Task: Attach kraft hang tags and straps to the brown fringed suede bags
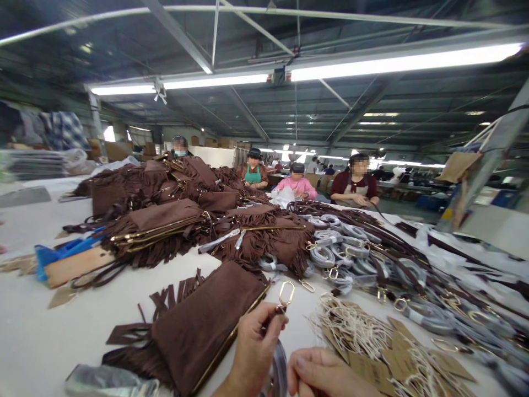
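My left hand pinches the end of a bag strap, and its gold oval clasp stands up above the fingertips. Below the pinch hangs the strap's coil in clear-grey wrapping, partly hidden by the hand. To the right of the coil is my right hand, its fingers curled together; what they hold, if anything, is hidden. A brown fringed bag with a gold zip lies flat just left of my left hand. A wrapped grey bundle sits by its lower corner.
Brown fringed bags are heaped on the white table. Wrapped strap coils with gold clasps lie right, behind brown card tags with white strings. A blue item is at left. Several people sit across the table.
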Demonstrator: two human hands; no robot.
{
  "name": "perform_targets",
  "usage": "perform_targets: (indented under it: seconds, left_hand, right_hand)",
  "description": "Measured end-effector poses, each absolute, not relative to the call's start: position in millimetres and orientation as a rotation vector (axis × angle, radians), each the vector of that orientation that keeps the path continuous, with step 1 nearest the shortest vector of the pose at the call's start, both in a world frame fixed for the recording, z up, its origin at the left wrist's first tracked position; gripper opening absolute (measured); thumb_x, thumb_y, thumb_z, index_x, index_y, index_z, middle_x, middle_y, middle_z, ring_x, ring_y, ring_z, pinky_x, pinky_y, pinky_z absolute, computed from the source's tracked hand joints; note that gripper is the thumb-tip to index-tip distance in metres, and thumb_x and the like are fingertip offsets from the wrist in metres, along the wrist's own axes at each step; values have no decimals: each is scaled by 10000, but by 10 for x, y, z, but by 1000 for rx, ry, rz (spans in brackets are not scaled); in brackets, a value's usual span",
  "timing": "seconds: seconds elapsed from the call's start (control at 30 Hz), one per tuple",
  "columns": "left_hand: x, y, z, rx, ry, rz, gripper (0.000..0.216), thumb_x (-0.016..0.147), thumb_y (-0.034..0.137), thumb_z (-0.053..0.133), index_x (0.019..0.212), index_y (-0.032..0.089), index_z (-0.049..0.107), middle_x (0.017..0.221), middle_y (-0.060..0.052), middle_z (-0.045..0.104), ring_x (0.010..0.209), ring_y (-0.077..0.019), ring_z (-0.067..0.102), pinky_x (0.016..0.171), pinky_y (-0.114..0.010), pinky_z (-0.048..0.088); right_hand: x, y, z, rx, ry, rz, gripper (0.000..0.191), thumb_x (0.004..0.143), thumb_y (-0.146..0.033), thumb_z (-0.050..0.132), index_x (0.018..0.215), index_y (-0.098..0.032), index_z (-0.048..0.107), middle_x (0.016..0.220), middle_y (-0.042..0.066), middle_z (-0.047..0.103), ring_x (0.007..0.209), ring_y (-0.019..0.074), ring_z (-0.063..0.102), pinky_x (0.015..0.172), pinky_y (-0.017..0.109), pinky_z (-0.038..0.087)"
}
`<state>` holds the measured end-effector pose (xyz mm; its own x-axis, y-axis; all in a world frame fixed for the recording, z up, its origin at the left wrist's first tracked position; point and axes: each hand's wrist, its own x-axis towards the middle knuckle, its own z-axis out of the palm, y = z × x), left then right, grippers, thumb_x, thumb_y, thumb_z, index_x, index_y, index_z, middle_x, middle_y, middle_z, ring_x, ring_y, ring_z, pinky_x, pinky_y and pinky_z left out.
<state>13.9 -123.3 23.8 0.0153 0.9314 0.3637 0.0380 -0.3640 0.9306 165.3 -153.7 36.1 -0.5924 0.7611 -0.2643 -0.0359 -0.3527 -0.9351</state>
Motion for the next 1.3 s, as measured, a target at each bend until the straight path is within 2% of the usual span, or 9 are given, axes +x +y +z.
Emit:
perform_targets:
  seconds: [0.17, 0.33, 0.53, 0.77, 0.9, 1.0, 1.1, 1.17, 1.3]
  left_hand:
    - [158, -1248, 189, 1580, 923, 1481, 203, 834, 225, 541, 943, 178, 705, 819, -40, 674, 725, -151, 582, 682, -236, 456]
    - [184, -1309, 271, 1393, 790, 1371, 238, 823, 318, 574, 944, 168, 714, 877, -62, 694, 809, -175, 619, 755, -251, 489]
    - [253, -1291, 373, 1286, 771, 1223, 362, 758, 480, 654, 701, 123, 656, 611, -9, 570, 440, -88, 483, 396, -183, 370]
    - [358, -1315, 482, 1314, 725, 1139, 335, 751, 452, 641, 691, 125, 608, 596, 21, 524, 348, -68, 451, 332, -179, 315]
    - [426, -1267, 559, 1291, 737, 1024, 275, 717, 416, 635, 667, 159, 553, 530, 44, 479, 357, -87, 437, 345, -194, 286]
    - [425, -1157, 642, 1372, 800, 1134, 225, 707, 359, 617, 637, 159, 543, 568, 40, 463, 506, -86, 435, 486, -198, 327]
    - [393, -1037, 705, 1466, 881, 1248, 160, 677, 297, 618, 640, 153, 558, 616, 35, 467, 600, -96, 401, 575, -213, 327]
    - [370, -980, 729, 1505, 897, 1252, 137, 684, 281, 611, 655, 156, 561, 626, 37, 467, 610, -102, 393, 583, -220, 321]
    - [300, -935, 800, 1638, 903, 1282, 104, 717, 238, 595, 655, 165, 555, 655, 27, 481, 626, -112, 412, 593, -227, 329]
  right_hand:
    - [1686, -1466, 394, -1050, -1302, 2042, 515, 711, -618, 691, 703, -108, 619, 415, -68, 491, 318, 2, 337, 325, 131, 175]
    - [1659, -1446, 442, -1087, -1325, 2013, 518, 747, -624, 638, 710, -109, 601, 401, -63, 499, 288, 6, 345, 307, 148, 155]
    - [1649, -1490, 559, -1168, -1322, 1979, 512, 734, -633, 617, 756, -124, 574, 400, -50, 545, 239, 12, 344, 279, 146, 143]
    - [1734, -1531, 613, -1186, -1287, 1968, 499, 707, -639, 620, 749, -146, 559, 416, -57, 545, 254, 33, 394, 285, 151, 200]
    - [1800, -1536, 607, -1218, -1362, 1911, 521, 711, -677, 574, 751, -158, 557, 426, -56, 535, 265, 34, 325, 303, 178, 182]
    - [1895, -1516, 586, -1212, -1554, 1639, 481, 782, -640, 505, 760, -165, 579, 498, -19, 599, 361, 64, 383, 385, 191, 259]
    - [2002, -1520, 564, -1342, -1870, 1040, 433, 881, -497, 403, 692, -179, 629, 676, 49, 698, 633, 152, 592, 610, 260, 411]
    - [2063, -1542, 551, -1457, -2041, 619, 382, 897, -368, 383, 685, -204, 655, 780, 47, 726, 799, 198, 633, 749, 309, 413]
    - [2170, -1581, 525, -1654, -2094, 250, 376, 916, -315, 349, 689, -238, 639, 649, 22, 695, 651, 198, 634, 635, 294, 396]
